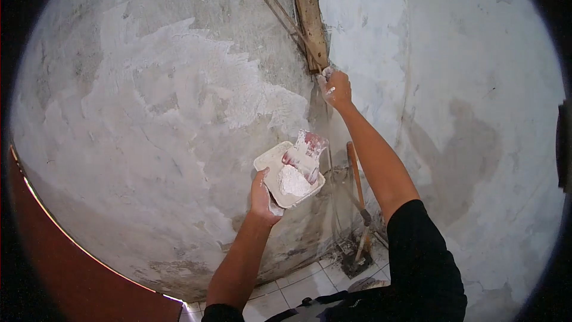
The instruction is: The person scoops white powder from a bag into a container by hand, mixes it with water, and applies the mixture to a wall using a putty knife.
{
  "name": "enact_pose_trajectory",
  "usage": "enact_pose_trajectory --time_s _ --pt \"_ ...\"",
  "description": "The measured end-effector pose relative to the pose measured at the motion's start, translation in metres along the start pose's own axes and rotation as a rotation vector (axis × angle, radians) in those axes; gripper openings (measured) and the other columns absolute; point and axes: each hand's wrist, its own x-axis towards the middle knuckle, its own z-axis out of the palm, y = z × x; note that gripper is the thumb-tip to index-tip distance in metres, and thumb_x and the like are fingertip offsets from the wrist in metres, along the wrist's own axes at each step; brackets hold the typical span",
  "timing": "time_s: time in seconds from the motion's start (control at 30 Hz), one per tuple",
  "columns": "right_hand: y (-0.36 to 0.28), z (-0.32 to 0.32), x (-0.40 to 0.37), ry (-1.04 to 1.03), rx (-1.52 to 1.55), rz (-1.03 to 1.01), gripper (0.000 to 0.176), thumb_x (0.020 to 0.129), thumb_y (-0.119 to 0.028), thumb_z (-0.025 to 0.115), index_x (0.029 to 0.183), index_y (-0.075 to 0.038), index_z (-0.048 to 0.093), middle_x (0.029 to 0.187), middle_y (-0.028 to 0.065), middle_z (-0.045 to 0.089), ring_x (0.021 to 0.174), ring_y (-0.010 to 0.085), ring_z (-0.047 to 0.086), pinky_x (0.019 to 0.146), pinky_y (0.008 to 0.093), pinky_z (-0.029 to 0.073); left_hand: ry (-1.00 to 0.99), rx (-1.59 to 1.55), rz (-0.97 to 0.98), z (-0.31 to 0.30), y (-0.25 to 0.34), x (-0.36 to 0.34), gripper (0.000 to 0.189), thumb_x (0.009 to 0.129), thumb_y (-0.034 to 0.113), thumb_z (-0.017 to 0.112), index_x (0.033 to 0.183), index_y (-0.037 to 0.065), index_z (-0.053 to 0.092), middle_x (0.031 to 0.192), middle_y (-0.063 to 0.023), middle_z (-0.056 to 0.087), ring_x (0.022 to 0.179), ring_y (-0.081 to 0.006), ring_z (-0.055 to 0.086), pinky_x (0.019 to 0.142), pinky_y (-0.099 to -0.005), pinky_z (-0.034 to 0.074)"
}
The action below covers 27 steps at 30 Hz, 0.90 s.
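Note:
My left hand (265,198) grips the near left edge of a pale, shallow tray (271,160). In the tray lie a mound of white paste (293,180) and a paste-smeared scraper (311,145) with red parts, its blade end over the far rim. My right hand (335,88), marked with white paste, is raised to the wall and closed round the lower end of a thin stick (280,6), which slants up to the left. The stick crosses a wooden board (310,24) on the wall, just above that hand.
The grey wall (179,203) carries white patches at left and right. Below, a long-handled tool (356,173) leans near a dirty dark blade (356,265) on white floor tiles (304,280). A reddish-brown surface (71,262) fills the lower left.

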Motion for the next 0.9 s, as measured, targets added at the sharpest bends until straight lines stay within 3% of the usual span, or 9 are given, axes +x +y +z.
enact_pose_trajectory --time_s 0.17,0.37,0.43,0.57,0.67,0.73,0.77,0.83,0.9 --pt "0.015 -0.017 0.0 -0.01 0.124 0.012 0.027 0.083 -0.026 0.066 0.091 -0.001 0.06 0.086 0.0218 0.064 0.085 0.043 0.062 0.075 0.0493 0.049 0.024 0.049 -0.004 -0.008 -0.005 0.008 0.054 0.095 0.034 0.04 0.141 0.005 0.04 0.137 -0.0131 0.051 0.123 -0.0312 0.052 0.106 -0.0455 0.041" --pt "0.009 -0.045 -0.02 0.002 0.252 -0.081 0.023 0.084 -0.02 0.066 0.088 0.002 0.061 0.078 0.0184 0.065 0.073 0.0309 0.064 0.069 0.0393 0.049 0.012 0.06 0.013 -0.011 -0.009 0.007 0.055 0.094 0.035 0.041 0.14 0.005 0.041 0.134 -0.0133 0.053 0.122 -0.0318 0.053 0.105 -0.0459 0.042" --pt "0.003 -0.048 -0.026 -0.243 0.442 0.014 0.027 0.085 -0.022 0.065 0.099 0.0 0.06 0.085 0.0156 0.067 0.08 0.0312 0.065 0.076 0.0391 0.049 0.025 0.052 0.009 -0.015 -0.01 0.005 0.055 0.094 0.035 0.041 0.139 0.005 0.041 0.134 -0.0134 0.053 0.122 -0.032 0.053 0.105 -0.0461 0.042" --pt "-0.025 -0.05 -0.041 -0.371 0.61 0.033 0.028 0.087 -0.021 0.064 0.103 0.002 0.058 0.082 0.0109 0.066 0.078 0.0241 0.065 0.075 0.0359 0.049 0.052 0.042 -0.001 -0.016 -0.008 0.001 0.056 0.094 0.036 0.04 0.14 0.004 0.041 0.135 -0.0136 0.052 0.122 -0.0324 0.053 0.105 -0.0462 0.042" --pt "-0.05 -0.051 -0.048 -0.629 0.716 0.164 0.028 0.088 -0.019 0.063 0.106 0.002 0.058 0.082 0.0102 0.066 0.075 0.0205 0.064 0.072 0.0359 0.05 0.036 0.072 0.062 -0.024 -0.009 0.004 0.056 0.094 0.037 0.04 0.139 0.004 0.041 0.134 -0.0134 0.053 0.121 -0.0321 0.054 0.105 -0.0461 0.042" --pt "-0.05 -0.031 -0.044 -0.816 0.759 0.058 0.025 0.09 -0.019 0.061 0.105 0.001 0.058 0.082 0.0108 0.066 0.072 0.0172 0.063 0.067 0.0336 0.051 0.06 0.069 0.036 -0.018 -0.007 0.002 0.058 0.093 0.036 0.041 0.141 0.003 0.038 0.135 -0.0149 0.051 0.122 -0.0326 0.053 0.104 -0.0461 0.042" --pt "-0.05 -0.023 -0.046 -0.827 0.768 0.073 0.025 0.09 -0.019 0.061 0.105 0.001 0.058 0.082 0.0108 0.066 0.072 0.0172 0.063 0.067 0.0336 0.051 0.055 0.056 0.022 -0.016 -0.005 -0.003 0.059 0.093 0.035 0.042 0.143 0.003 0.035 0.137 -0.0164 0.049 0.123 -0.033 0.052 0.104 -0.0462 0.042" --pt "-0.052 -0.004 -0.045 -0.793 0.665 -0.16 0.025 0.092 -0.019 0.063 0.106 0.001 0.057 0.096 0.0096 0.067 0.078 0.0148 0.062 0.067 0.0304 0.05 0.082 0.066 -0.003 -0.013 -0.003 -0.004 0.059 0.093 0.035 0.042 0.143 0.003 0.035 0.137 -0.0164 0.049 0.123 -0.0331 0.051 0.104 -0.0459 0.042" --pt "-0.058 -0.002 -0.046 -0.872 0.763 -0.1 0.023 0.092 -0.017 0.061 0.106 0.001 0.057 0.095 0.009 0.067 0.078 0.0147 0.062 0.067 0.0304 0.05 0.095 0.082 -0.019 -0.009 0.0 -0.006 0.059 0.093 0.035 0.042 0.143 0.002 0.035 0.137 -0.0164 0.049 0.123 -0.0332 0.051 0.105 -0.0456 0.042"
